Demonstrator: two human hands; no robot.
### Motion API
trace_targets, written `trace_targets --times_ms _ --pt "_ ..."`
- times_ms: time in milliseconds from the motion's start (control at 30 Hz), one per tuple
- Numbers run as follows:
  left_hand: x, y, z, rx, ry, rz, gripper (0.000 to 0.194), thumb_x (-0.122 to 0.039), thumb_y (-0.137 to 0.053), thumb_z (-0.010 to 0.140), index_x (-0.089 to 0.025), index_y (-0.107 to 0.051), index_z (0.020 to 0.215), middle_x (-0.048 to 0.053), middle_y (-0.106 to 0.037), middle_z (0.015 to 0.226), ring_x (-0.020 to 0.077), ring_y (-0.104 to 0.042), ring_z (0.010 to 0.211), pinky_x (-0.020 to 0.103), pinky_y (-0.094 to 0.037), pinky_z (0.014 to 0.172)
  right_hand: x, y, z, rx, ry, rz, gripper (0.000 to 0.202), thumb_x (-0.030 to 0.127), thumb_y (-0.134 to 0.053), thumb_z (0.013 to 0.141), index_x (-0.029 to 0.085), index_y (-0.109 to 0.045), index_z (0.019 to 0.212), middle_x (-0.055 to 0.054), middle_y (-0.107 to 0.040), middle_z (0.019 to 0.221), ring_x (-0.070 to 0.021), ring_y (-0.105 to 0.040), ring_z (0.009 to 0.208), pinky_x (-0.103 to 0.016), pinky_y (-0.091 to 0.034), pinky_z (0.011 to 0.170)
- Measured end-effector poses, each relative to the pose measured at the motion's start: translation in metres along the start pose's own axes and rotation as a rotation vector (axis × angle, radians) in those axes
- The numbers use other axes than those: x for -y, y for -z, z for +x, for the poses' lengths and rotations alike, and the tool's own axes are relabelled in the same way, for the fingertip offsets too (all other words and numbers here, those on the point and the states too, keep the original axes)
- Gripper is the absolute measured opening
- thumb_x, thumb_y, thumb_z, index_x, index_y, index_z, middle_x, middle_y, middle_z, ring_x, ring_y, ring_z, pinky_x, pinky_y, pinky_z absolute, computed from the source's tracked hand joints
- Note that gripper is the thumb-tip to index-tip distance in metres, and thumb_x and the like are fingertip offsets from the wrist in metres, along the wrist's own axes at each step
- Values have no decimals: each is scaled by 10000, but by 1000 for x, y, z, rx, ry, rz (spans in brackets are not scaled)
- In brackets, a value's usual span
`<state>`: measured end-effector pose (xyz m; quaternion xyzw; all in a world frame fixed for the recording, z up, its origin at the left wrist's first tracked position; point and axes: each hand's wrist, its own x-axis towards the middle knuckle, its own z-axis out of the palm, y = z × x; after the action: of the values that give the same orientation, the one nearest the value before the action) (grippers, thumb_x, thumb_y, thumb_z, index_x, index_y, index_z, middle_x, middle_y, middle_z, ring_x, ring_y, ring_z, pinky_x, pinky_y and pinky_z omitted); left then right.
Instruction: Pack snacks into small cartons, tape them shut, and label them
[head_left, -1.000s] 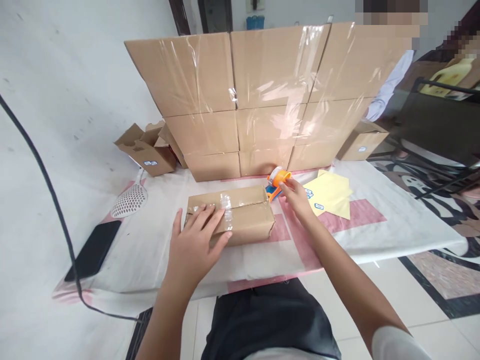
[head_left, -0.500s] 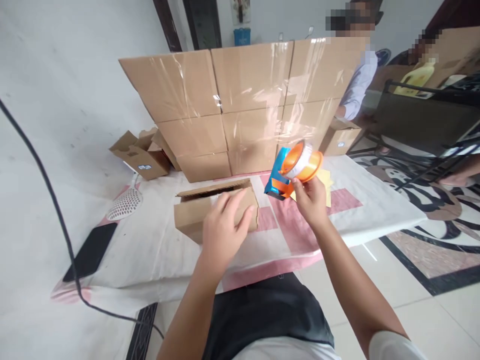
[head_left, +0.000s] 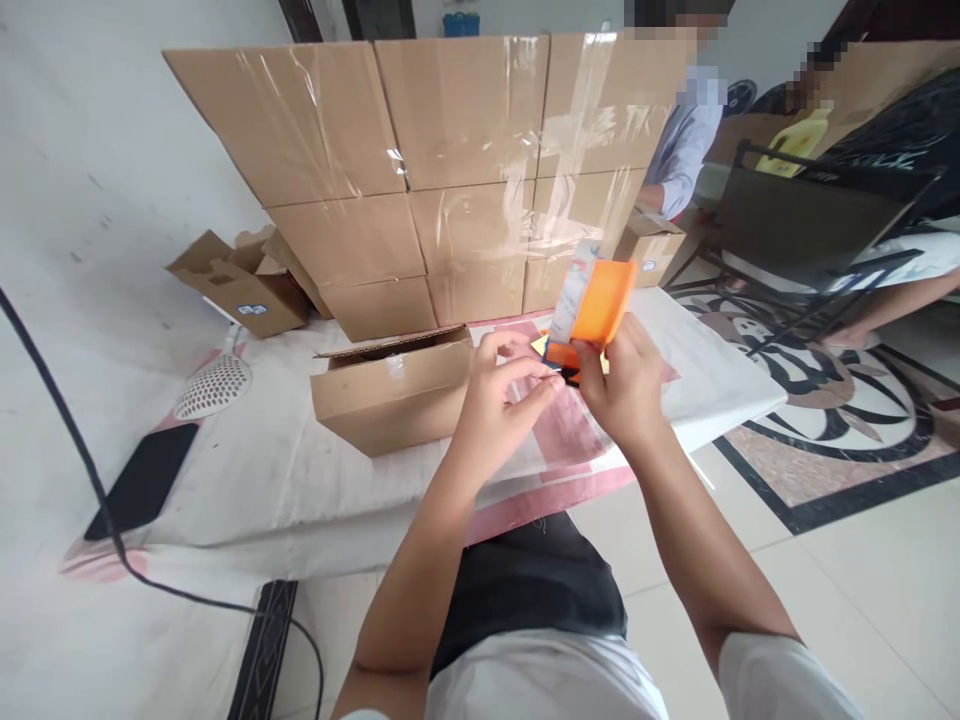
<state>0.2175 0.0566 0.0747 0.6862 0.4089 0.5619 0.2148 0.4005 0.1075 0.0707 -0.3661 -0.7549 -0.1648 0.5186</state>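
Observation:
My right hand [head_left: 626,395] grips an orange and blue tape dispenser [head_left: 600,305], raised over the table with its orange wheel upward. A whitish printed band shows along the wheel's left side. At the dispenser's dark lower edge, my left hand [head_left: 499,405] has its thumb and forefinger pinched together; what lies between the fingertips is too small to make out. Left of that hand stands a cardboard box [head_left: 397,400], with a gap along its top and a strip of shiny tape on its upper edge. Yellow paper partly shows behind the dispenser.
A wall of taped cardboard boxes [head_left: 465,130] stands along the table's back. At left are an opened box [head_left: 255,295], a perforated white skimmer [head_left: 214,385] and a black phone [head_left: 142,480]. A cable [head_left: 75,430] hangs at left. Another person's sleeve [head_left: 682,135] shows behind the boxes.
My left hand has left the cardboard box and moved right to the dispenser's lower edge. In my right hand the dispenser has turned. The view has shifted rightward and down.

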Motion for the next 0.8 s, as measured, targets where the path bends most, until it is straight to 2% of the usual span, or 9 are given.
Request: trace_targets --times_ms 67,167,233,333,433,600,800 --pt "-4 6 -2 40 61 -70 118 -327 -719 916 -230 -760 863 68 -673 1216 232 -627 1178 376 -522 1002 -12 -6 0 -6 -79 -36 166 274 -454 1028 246 -487 867 -66 -557 803 -258 -506 770 -391 -384 681" --pt "-7 10 -6 225 306 -327 192 -387 -638 966 -218 -723 999 40 -732 890 180 -699 849 325 -568 799 -18 -12 -1 -24 -179 -34 196 331 -470 1027 257 -446 847 -61 -532 793 -264 -485 798 -398 -386 706" --pt "-4 6 -9 291 420 -453 196 -378 -639 957 -200 -683 1026 18 -705 767 156 -683 727 312 -558 755 -16 -14 0 -41 -260 -10 251 389 -485 1025 263 -404 824 -44 -499 774 -254 -480 796 -384 -376 702" --pt "6 -5 -18 245 458 -498 255 -330 -664 930 -217 -553 1129 -2 -715 780 133 -669 684 306 -541 758 -9 -20 5 -52 -465 99 342 465 -472 1033 264 -354 782 4 -429 704 -200 -443 683 -339 -331 641" --pt "16 -16 -29 156 477 -511 389 -317 -675 919 -249 -389 1174 -18 -731 815 120 -656 656 311 -537 766 -6 -25 11 -7 -646 183 390 432 -420 1046 259 -311 714 29 -386 625 -160 -376 581 -321 -272 591" --pt "21 -29 -42 57 478 -516 382 -341 -670 932 -260 -301 988 -37 -696 778 131 -681 676 324 -540 776 -4 -30 16 169 -641 37 369 346 -473 995 252 -337 665 17 -410 579 -166 -353 552 -332 -213 593" --pt "17 -40 -47 -49 481 -519 387 -304 -638 958 -266 -255 923 -37 -662 781 176 -756 841 321 -575 781 -9 -41 16 185 -604 -2 395 350 -503 977 257 -322 639 18 -383 550 -165 -321 513 -331 -201 581"
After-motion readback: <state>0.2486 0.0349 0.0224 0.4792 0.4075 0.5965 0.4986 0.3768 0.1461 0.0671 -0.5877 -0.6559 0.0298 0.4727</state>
